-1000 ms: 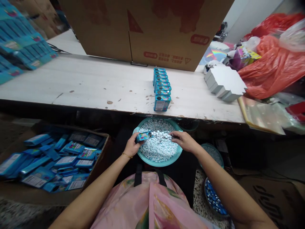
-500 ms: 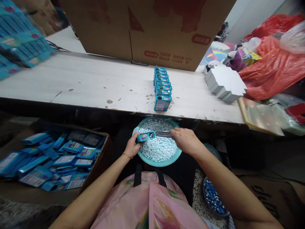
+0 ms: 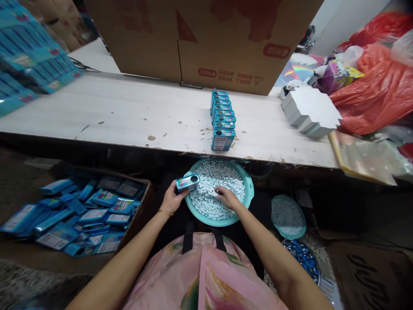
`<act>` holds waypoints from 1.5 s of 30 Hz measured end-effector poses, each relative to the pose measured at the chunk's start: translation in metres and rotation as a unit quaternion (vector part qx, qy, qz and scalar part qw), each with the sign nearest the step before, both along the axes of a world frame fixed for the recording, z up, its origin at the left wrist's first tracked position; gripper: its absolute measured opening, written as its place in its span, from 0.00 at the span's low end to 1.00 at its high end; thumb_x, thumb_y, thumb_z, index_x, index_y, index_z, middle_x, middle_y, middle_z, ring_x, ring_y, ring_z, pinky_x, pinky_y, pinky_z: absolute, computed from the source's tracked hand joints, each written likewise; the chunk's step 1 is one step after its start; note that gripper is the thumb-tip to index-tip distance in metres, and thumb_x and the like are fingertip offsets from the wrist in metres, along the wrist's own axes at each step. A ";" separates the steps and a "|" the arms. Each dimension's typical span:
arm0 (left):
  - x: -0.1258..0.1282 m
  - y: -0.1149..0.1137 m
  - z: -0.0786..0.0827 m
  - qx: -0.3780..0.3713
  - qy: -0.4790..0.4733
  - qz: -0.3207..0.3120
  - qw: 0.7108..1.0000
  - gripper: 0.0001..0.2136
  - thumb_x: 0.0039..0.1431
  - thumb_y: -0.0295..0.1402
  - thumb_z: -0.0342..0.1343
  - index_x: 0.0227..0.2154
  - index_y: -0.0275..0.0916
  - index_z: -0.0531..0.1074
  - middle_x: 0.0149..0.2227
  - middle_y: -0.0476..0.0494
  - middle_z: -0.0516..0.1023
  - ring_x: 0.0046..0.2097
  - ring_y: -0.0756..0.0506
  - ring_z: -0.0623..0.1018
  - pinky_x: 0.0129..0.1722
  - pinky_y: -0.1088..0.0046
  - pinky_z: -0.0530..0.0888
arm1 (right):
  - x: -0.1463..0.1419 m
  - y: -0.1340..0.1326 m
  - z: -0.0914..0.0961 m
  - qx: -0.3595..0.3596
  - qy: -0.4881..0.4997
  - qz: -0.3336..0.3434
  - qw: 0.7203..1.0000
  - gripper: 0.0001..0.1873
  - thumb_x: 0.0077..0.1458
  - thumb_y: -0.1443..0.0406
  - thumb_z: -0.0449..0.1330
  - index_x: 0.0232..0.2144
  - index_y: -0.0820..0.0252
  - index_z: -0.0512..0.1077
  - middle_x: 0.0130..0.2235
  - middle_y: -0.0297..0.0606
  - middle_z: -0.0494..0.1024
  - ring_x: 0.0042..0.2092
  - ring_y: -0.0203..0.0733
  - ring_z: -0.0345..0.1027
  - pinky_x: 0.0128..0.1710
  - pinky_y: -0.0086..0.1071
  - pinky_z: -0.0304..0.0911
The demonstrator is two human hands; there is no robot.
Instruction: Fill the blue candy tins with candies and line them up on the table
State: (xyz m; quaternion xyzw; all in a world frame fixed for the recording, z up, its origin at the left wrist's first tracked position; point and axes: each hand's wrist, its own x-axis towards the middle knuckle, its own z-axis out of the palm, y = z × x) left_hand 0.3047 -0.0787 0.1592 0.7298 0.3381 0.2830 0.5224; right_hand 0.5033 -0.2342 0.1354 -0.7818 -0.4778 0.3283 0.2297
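My left hand [image 3: 171, 199] grips a small blue candy tin [image 3: 188, 183], tilted over the left rim of a turquoise basin [image 3: 249, 189]. A dark round spot shows at the right end of the tin's top; whether it is an opening or a lid I cannot tell. Small pale candies [image 3: 216, 213] fill the basin. Down at their surface is my right hand [image 3: 228, 198], its fingers curled together; anything between them is hidden. Just beyond the basin, a row of similar blue tins [image 3: 223, 140] stands on the white table.
On the left, a cardboard box [image 3: 142, 202] holds many blue tins. A large carton [image 3: 206, 47] stands behind the row. White folded card [image 3: 311, 110] and red plastic bags [image 3: 371, 94] lie right. Lower right are a smaller basin [image 3: 288, 234] and a bowl of shiny blue pieces [image 3: 303, 258].
The grey metal tool that my right hand held at the tin is out of sight; that hand has dropped to the candies. My left hand has drawn the tin slightly left.
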 end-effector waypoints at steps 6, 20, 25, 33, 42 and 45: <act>0.001 -0.001 -0.003 0.015 0.006 -0.009 1.000 0.16 0.47 0.38 0.58 0.38 0.36 0.66 0.36 0.45 0.72 0.39 0.46 0.72 0.42 0.66 0.68 | 0.038 -0.030 0.055 0.057 0.037 0.023 0.997 0.16 0.49 0.65 0.54 0.43 0.57 0.66 0.35 0.34 0.71 0.37 0.37 0.64 0.38 0.30 0.59; 0.021 -0.019 -0.004 0.095 0.051 -0.071 0.992 0.19 0.46 0.31 0.55 0.43 0.38 0.65 0.43 0.45 0.71 0.47 0.43 0.70 0.48 0.65 0.66 | 0.004 -0.010 0.189 -0.103 -0.366 0.178 0.908 0.14 0.54 0.69 0.45 0.36 0.58 0.69 0.35 0.41 0.74 0.36 0.43 0.68 0.33 0.33 0.58; 0.020 -0.019 -0.002 0.117 0.036 -0.095 0.988 0.18 0.45 0.29 0.55 0.43 0.38 0.65 0.43 0.43 0.70 0.46 0.43 0.70 0.48 0.65 0.66 | -0.009 -0.004 0.197 -0.087 -0.402 0.201 0.889 0.13 0.51 0.72 0.46 0.33 0.60 0.69 0.33 0.42 0.73 0.34 0.43 0.68 0.31 0.32 0.57; 0.020 -0.017 -0.001 0.145 0.041 -0.086 0.985 0.17 0.45 0.28 0.54 0.42 0.39 0.66 0.43 0.42 0.70 0.46 0.42 0.70 0.48 0.62 0.66 | -0.009 -0.017 0.199 -0.072 -0.409 0.190 0.889 0.13 0.52 0.73 0.47 0.35 0.60 0.69 0.33 0.42 0.72 0.35 0.40 0.67 0.33 0.31 0.56; 0.015 -0.006 -0.005 0.029 -0.023 -0.041 0.998 0.20 0.46 0.35 0.58 0.43 0.37 0.65 0.42 0.43 0.72 0.45 0.43 0.72 0.48 0.62 0.67 | 0.012 -0.053 0.185 -0.029 -0.353 0.104 0.929 0.17 0.58 0.63 0.45 0.49 0.51 0.62 0.38 0.36 0.72 0.39 0.38 0.66 0.34 0.28 0.56; 0.017 -0.010 -0.008 -0.012 -0.055 -0.046 0.997 0.20 0.44 0.35 0.60 0.42 0.37 0.66 0.42 0.43 0.72 0.45 0.44 0.72 0.49 0.62 0.66 | 0.020 -0.069 0.169 -0.024 -0.318 0.069 0.945 0.17 0.58 0.61 0.46 0.49 0.51 0.63 0.40 0.36 0.73 0.41 0.38 0.66 0.36 0.28 0.57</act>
